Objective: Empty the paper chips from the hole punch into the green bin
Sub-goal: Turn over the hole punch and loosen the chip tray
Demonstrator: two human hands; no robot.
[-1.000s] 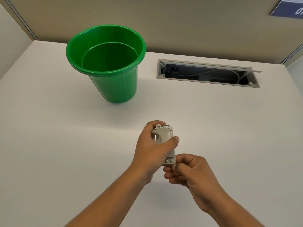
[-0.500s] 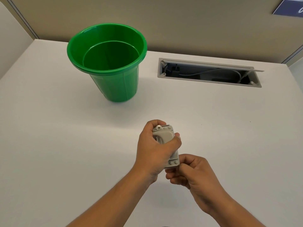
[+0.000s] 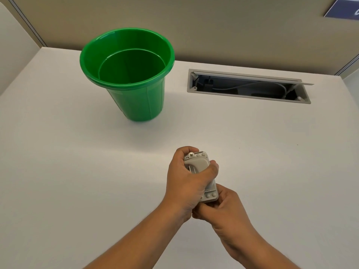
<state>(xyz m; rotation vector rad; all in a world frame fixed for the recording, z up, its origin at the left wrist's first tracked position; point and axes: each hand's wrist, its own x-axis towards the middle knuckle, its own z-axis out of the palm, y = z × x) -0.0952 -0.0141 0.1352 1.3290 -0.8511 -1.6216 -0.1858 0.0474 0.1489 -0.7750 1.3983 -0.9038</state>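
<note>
A small grey hole punch point(image 3: 198, 163) is held above the white desk, near the lower middle of the view. My left hand point(image 3: 186, 181) wraps around its body, thumb across the handle. My right hand point(image 3: 223, 206) pinches its near end from below, by the base tray. The green bin point(image 3: 126, 74) stands upright at the back left of the desk, well away from both hands, and its inside looks bare. No paper chips are visible.
An open grey cable slot point(image 3: 248, 87) with cables inside is set into the desk point(image 3: 77, 171) at the back right. A beige partition wall point(image 3: 194, 26) runs behind the desk. A blue sign point(image 3: 343, 9) hangs top right.
Both hands and the hole punch stay almost in place. The punch has tilted slightly, its near end shifting right, and my right fingers have tightened under its base.
</note>
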